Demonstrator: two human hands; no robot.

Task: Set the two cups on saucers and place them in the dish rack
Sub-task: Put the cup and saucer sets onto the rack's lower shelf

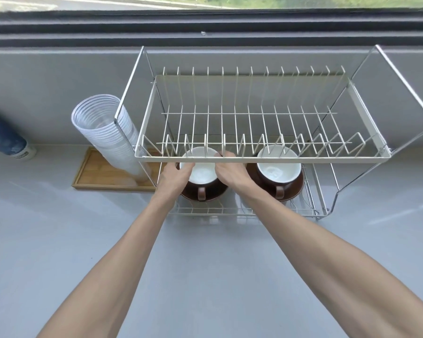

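Two bare forearms reach forward over grey table (59, 240). Left hand (174, 176) and right hand (230, 174) both under upper tier of wire dish rack (261, 157), curled around left cup (200, 172), one each side. Left cup on brown saucer (205, 195), handle toward viewer, on lower tier. Right cup (279, 169) on own saucer (293, 191) just beside, untouched. Stack of clear plastic cups (103, 128) on wooden tray (100, 176) left of rack.
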